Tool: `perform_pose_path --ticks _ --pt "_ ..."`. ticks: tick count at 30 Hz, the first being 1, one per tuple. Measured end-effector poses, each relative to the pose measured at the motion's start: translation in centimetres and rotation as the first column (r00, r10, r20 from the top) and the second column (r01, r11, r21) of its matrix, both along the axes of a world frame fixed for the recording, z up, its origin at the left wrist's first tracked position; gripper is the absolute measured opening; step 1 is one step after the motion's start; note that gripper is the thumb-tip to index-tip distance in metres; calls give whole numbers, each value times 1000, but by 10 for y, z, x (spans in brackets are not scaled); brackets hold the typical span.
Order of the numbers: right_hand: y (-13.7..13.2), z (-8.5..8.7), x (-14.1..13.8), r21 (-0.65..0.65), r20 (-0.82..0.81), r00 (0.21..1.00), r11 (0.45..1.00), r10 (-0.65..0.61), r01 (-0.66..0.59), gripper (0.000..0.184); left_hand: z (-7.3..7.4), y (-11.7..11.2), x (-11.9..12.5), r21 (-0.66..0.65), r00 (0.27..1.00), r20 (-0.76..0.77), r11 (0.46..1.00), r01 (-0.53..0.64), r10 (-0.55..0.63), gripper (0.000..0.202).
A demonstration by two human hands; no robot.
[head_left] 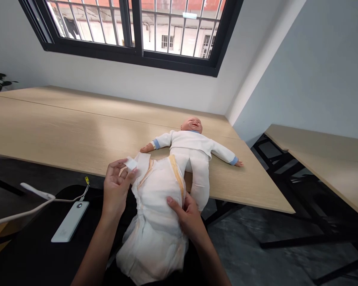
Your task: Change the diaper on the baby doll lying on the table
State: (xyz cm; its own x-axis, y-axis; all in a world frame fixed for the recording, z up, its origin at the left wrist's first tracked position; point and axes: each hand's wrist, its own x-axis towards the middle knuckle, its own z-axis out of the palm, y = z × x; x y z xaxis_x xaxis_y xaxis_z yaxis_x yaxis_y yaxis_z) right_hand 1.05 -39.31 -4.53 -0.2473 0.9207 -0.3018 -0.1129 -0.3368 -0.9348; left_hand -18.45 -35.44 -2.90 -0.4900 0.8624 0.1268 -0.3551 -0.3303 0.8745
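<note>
The left hand [116,190] pinches a white fastening tab [131,163] between thumb and fingers, grasping it at the upper end of a large white disposable diaper [158,210]. The pinch seems to keep the tab lifted and unfolded. The right hand [189,218] is not clenched: it lies spread on the diaper's yellow-edged middle, fingers pressing down, apparently to steady the bulky diaper where it overhangs the desk's near edge.

The diaper sits at that edge, right of centre, its top on the desk and its lower end hanging past the edge towards the person. It overlaps one leg of a baby doll [191,145], which lies face up in white long-sleeved clothes with blue cuffs, head towards the far edge and arms spread, probably placed so its legs point at the person.

The light wooden desk [77,123] runs along the wall. A white power bank [70,222] sits on a dark surface left of the diaper, with a white cable [20,212] running off left. A barred window [131,28] is above the far edge.
</note>
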Motion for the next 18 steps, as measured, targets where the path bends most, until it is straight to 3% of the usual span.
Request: perform_pose_path --ticks 6,12,18 --pt "-3 4 0 30 64 996 998 58 -60 75 -1 -2 -1 52 996 -86 999 2 3 57" --pt "-10 14 -3 62 70 992 992 108 -112 69 -9 1 0 -171 973 -188 980 100 -133 70" --pt "-13 19 -3 106 109 986 985 122 -133 68 -3 0 -2 -285 948 -186 938 198 -257 78"
